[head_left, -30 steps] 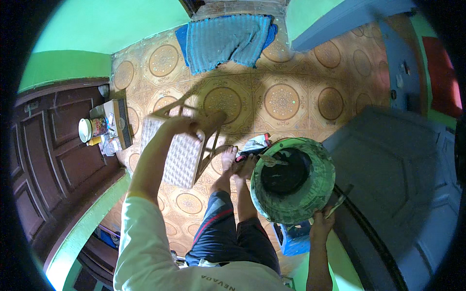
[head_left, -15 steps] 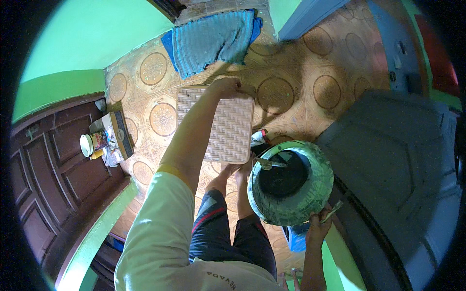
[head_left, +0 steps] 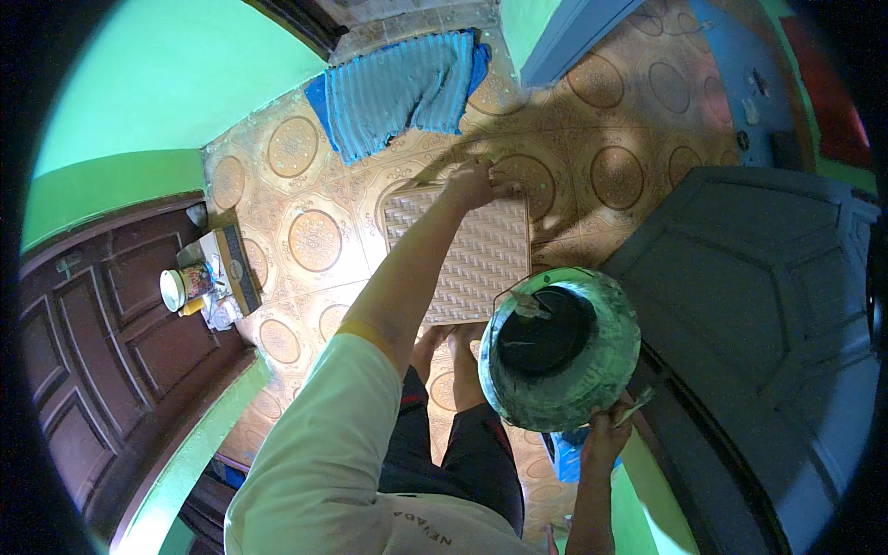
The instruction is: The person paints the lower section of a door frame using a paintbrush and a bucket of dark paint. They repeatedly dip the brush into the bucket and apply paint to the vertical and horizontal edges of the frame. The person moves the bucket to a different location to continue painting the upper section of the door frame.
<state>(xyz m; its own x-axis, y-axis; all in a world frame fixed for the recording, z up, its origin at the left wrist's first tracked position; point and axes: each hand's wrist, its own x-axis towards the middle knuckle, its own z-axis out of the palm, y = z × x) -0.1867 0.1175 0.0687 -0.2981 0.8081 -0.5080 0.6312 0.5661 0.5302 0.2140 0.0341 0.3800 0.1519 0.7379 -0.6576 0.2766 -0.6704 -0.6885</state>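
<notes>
My left arm reaches forward, and my left hand [head_left: 470, 184] is closed over the far edge of a beige stool [head_left: 481, 250] with a woven-pattern square top. My right hand [head_left: 606, 437], low on the right, grips the near rim of a round bucket [head_left: 601, 356]. The bucket's pale greenish inner wall is smeared, and its bottom is dark. A small tool with a pale end [head_left: 529, 306] lies inside it, its kind unclear. Beside my right fingers a pale strip [head_left: 636, 405] sticks out; I cannot tell what it is. My feet are behind the stool's near edge.
A blue striped cloth [head_left: 398, 92] lies on the patterned tile floor ahead. Near the brown door [head_left: 120, 324] on the left stand a cardboard box [head_left: 229, 268] and a white tub [head_left: 173, 289]. A grey panelled door [head_left: 731, 305] fills the right side. A blue plastic thing [head_left: 566, 455] shows below the bucket.
The stool has shifted to the right and slightly nearer in the picture, with my left hand moving along on its far edge. The bucket in my right hand stays almost where it was.
</notes>
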